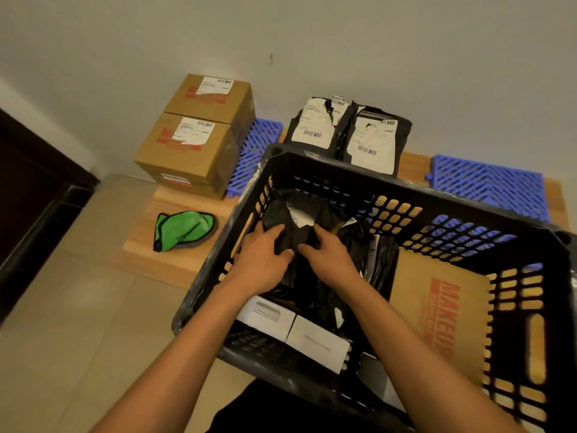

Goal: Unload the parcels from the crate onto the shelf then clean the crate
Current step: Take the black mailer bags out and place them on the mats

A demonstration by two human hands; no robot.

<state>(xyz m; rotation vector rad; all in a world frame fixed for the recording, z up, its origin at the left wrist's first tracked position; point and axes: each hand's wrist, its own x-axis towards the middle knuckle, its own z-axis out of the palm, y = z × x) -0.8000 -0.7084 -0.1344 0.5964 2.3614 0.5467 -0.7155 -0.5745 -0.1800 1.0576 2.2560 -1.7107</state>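
Observation:
A black perforated plastic crate (327, 168) stands on a low wooden shelf (175, 260) in front of me. Both my hands reach inside it. My left hand (262, 260) and my right hand (327, 257) grip a black plastic parcel (299, 214) with a white label, near the crate's far left corner. More black parcels, two white-labelled parcels (293, 329) and a flat brown cardboard parcel (437, 310) with red print lie in the crate. A green cloth (182, 229) with dark trim lies on the shelf, left of the crate.
Two brown cardboard boxes (193, 142) stand side by side at the shelf's back left. Two black labelled parcels (349, 132) lean against the wall behind the crate. Blue plastic grids (487, 185) lie on the shelf. A dark door (34, 198) is at far left; tiled floor below.

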